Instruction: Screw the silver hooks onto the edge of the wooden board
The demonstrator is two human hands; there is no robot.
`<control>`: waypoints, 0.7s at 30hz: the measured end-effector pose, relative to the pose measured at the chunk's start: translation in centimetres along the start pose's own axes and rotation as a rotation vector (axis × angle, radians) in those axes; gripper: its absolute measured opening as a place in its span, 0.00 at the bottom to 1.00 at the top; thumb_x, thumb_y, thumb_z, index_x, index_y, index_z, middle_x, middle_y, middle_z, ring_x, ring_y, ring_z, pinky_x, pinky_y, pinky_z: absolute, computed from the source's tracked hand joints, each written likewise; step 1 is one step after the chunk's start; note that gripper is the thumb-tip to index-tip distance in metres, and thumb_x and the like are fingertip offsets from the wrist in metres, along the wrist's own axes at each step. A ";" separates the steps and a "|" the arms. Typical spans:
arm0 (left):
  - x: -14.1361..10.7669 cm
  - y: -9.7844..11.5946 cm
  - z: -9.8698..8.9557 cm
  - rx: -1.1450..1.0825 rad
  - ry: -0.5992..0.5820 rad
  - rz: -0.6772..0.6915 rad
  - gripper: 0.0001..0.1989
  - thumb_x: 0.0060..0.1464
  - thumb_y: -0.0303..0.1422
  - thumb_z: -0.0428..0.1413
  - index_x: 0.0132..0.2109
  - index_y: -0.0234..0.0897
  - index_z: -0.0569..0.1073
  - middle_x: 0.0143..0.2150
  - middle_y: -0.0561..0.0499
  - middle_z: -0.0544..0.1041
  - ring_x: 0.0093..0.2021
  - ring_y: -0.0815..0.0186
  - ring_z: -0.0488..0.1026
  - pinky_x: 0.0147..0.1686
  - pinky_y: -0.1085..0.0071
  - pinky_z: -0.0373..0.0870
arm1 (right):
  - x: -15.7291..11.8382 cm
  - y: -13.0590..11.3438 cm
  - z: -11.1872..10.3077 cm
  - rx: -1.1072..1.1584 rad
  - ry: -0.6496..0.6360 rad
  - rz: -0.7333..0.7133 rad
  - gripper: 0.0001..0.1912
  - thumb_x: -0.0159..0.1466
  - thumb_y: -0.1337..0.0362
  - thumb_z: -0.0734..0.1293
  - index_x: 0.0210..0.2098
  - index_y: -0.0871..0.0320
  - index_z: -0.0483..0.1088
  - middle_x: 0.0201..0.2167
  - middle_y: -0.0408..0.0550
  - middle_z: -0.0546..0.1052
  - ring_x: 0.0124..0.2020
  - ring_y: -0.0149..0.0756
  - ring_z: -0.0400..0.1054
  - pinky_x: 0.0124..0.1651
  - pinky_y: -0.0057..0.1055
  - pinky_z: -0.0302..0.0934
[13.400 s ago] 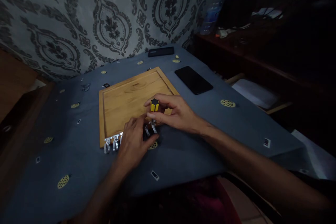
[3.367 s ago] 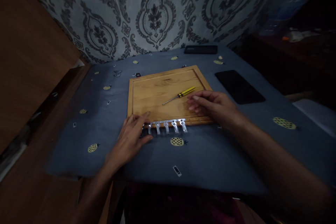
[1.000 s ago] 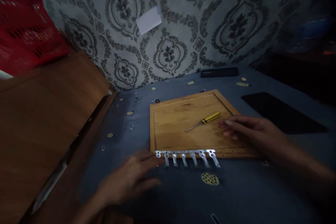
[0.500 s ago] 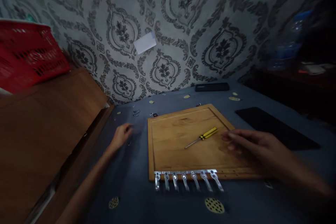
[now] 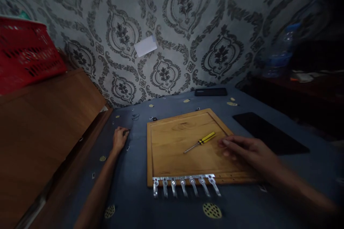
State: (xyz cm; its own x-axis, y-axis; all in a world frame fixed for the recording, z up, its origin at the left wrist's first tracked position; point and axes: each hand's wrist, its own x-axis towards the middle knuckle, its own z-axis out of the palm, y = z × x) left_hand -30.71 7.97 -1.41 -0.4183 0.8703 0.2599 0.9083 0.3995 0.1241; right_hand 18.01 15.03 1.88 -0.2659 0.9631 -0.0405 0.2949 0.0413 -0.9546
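My left hand (image 5: 120,139) rests on the blue cloth left of the wooden board (image 5: 172,164), its fingers curled in; a small dark bit shows at the fingertips, too small to name. Over the board's right side, my right hand (image 5: 245,148) is blurred, thumb and forefinger tips together; whatever they may hold cannot be made out. Left of those fingertips lies a yellow-and-black screwdriver (image 5: 206,138), its shaft pointing to the lower left. Several metal hinge-like pieces (image 5: 183,183) form a row along the board's near edge, their arms sticking out over it.
A black phone case (image 5: 211,92) lies by the wall, and a flat black sheet (image 5: 268,132) right of the board. Small metal pieces (image 5: 135,117) sit beyond my left hand. A red basket (image 5: 29,52) tops the wooden cabinet (image 5: 53,114); a plastic bottle (image 5: 281,55) stands at right.
The view has turned slightly right, so most things sit further left. My left hand has moved slightly relative to the cloth, fingers still curled. My right hand stays over the board.
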 end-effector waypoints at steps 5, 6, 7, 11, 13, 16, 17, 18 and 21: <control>1.0 0.8 0.1 0.023 0.007 -0.001 0.16 0.65 0.38 0.57 0.55 0.36 0.72 0.56 0.44 0.74 0.52 0.58 0.75 0.51 0.54 0.75 | -0.2 -0.3 -0.2 0.095 -0.065 0.036 0.30 0.42 0.33 0.72 0.23 0.55 0.77 0.20 0.49 0.77 0.22 0.36 0.66 0.32 0.34 0.63; 1.5 1.0 0.1 0.026 0.009 -0.005 0.16 0.65 0.39 0.57 0.56 0.36 0.72 0.56 0.44 0.74 0.51 0.58 0.75 0.50 0.54 0.75 | -0.2 -0.3 -0.2 0.090 -0.060 0.033 0.30 0.42 0.33 0.72 0.24 0.55 0.77 0.20 0.49 0.77 0.22 0.36 0.65 0.32 0.34 0.63; 2.2 1.4 0.1 0.029 0.011 -0.010 0.17 0.65 0.39 0.57 0.56 0.36 0.72 0.56 0.43 0.74 0.51 0.58 0.75 0.50 0.54 0.75 | -0.2 -0.3 -0.2 0.084 -0.055 0.032 0.30 0.42 0.33 0.72 0.25 0.55 0.77 0.20 0.50 0.77 0.22 0.36 0.65 0.31 0.35 0.62; 5.4 2.9 0.1 0.040 0.017 -0.022 0.18 0.64 0.39 0.57 0.57 0.36 0.71 0.56 0.43 0.73 0.52 0.57 0.75 0.50 0.54 0.75 | -0.1 -0.3 -0.1 0.068 -0.052 0.015 0.29 0.43 0.35 0.72 0.24 0.55 0.78 0.20 0.51 0.78 0.21 0.37 0.65 0.30 0.35 0.63; 6.7 3.6 0.2 0.052 0.010 -0.030 0.18 0.64 0.39 0.57 0.58 0.36 0.70 0.57 0.43 0.73 0.52 0.57 0.75 0.50 0.54 0.75 | -0.1 -0.3 0.0 0.069 -0.064 0.012 0.29 0.43 0.35 0.72 0.23 0.56 0.77 0.19 0.50 0.77 0.21 0.36 0.65 0.29 0.34 0.63; 7.8 4.3 0.3 0.080 -0.023 -0.060 0.18 0.64 0.39 0.57 0.58 0.36 0.71 0.56 0.43 0.73 0.52 0.57 0.75 0.50 0.54 0.76 | -0.1 -0.4 0.0 0.082 -0.065 0.027 0.30 0.43 0.34 0.72 0.22 0.56 0.76 0.19 0.49 0.76 0.20 0.34 0.63 0.28 0.33 0.61; 8.0 4.4 0.4 0.090 -0.038 -0.073 0.18 0.64 0.39 0.57 0.57 0.36 0.71 0.56 0.43 0.73 0.51 0.57 0.75 0.49 0.55 0.76 | -0.1 -0.3 0.0 0.090 -0.060 0.034 0.30 0.42 0.33 0.72 0.22 0.56 0.76 0.19 0.49 0.76 0.20 0.33 0.62 0.28 0.33 0.60; 8.1 4.4 0.5 0.099 -0.051 -0.083 0.18 0.64 0.39 0.57 0.57 0.36 0.71 0.56 0.43 0.73 0.51 0.58 0.75 0.49 0.55 0.76 | -0.1 -0.3 -0.1 0.095 -0.054 0.040 0.31 0.42 0.33 0.72 0.22 0.56 0.76 0.19 0.49 0.76 0.20 0.33 0.62 0.29 0.32 0.60; 8.0 4.2 0.5 0.122 -0.078 -0.096 0.18 0.64 0.39 0.57 0.57 0.37 0.71 0.56 0.43 0.73 0.51 0.58 0.75 0.49 0.55 0.76 | 0.0 -0.2 -0.1 0.089 -0.052 0.045 0.31 0.42 0.32 0.72 0.24 0.56 0.76 0.19 0.49 0.76 0.21 0.33 0.62 0.29 0.33 0.60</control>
State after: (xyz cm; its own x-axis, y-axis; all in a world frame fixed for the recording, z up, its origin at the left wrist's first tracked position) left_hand -30.25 16.77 0.74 -0.5062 0.8442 0.1765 0.8598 0.5099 0.0268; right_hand 18.08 15.02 2.09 -0.3024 0.9482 -0.0970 0.2258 -0.0276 -0.9738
